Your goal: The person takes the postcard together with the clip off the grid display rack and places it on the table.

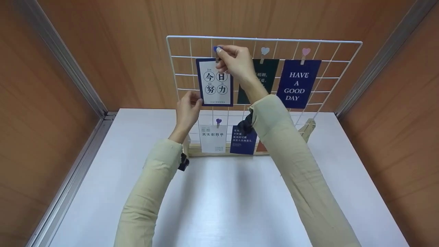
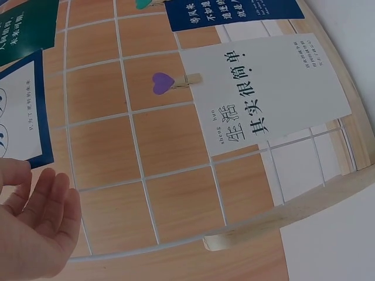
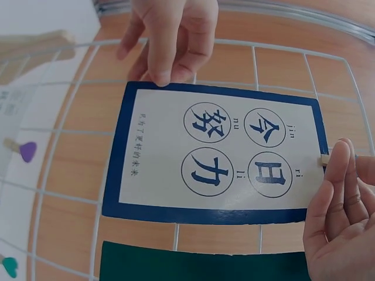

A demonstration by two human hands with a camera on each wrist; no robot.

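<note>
The right grip [image 1: 236,61] pinches the blue heart clip [image 1: 215,48], the card [image 1: 216,97] just below it; the left grip [image 1: 188,109] nips its side edge! Light, stiffish, easily creased, I'd judge: best held by edges.

A white table [image 1: 212,206] bears a wire rack [image 1: 264,39].

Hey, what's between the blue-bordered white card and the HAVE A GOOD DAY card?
A dark green card, partly hidden behind the right forearm, in the head view.
</note>
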